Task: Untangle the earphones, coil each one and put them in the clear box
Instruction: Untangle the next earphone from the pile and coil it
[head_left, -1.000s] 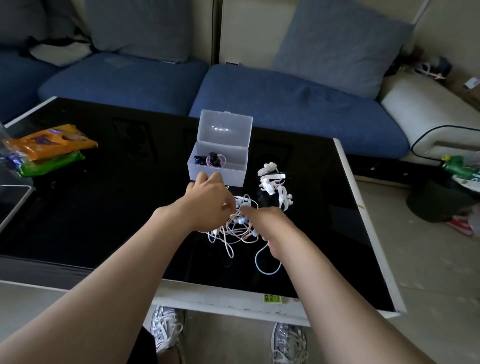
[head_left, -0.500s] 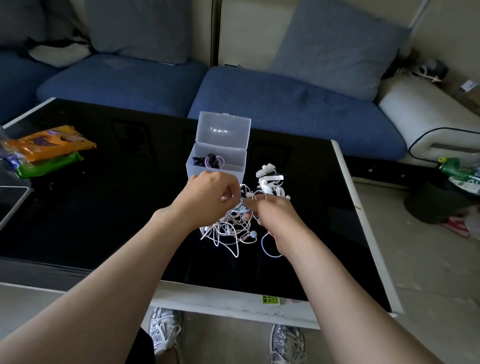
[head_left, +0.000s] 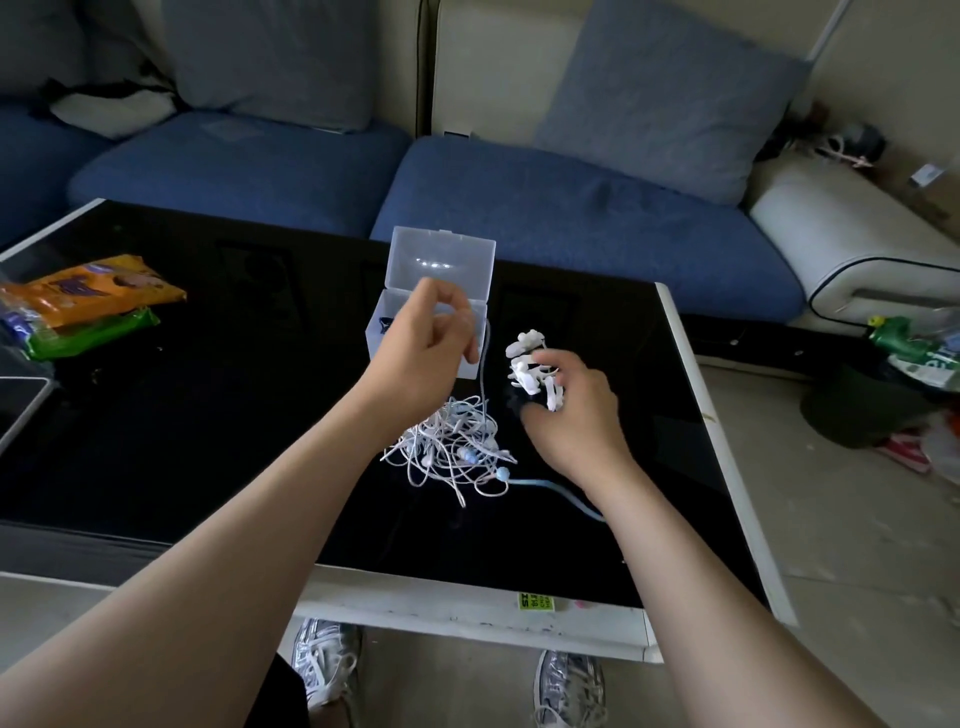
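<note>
Black glass covers the white-rimmed table (head_left: 208, 415) in front of a blue sofa (head_left: 571, 218). At frame centre the clear box (head_left: 441, 260) stands with its lid raised; something dark lies at its left end, the rest hidden behind the left hand (head_left: 421, 358). That hand pinches a pale strand (head_left: 484, 364) rising from the earphone tangle (head_left: 452, 447) just below it. The right hand (head_left: 576, 421) curls over a white bundle (head_left: 527, 358) beside the box; whether it grips cannot be told. Snack packets (head_left: 93, 296) lie far left across bare glass, and the table's right rim is near.

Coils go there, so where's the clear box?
Head view: the clear box stands on the table, lid open, partly behind the left hand, beyond the earphone tangle.
</note>
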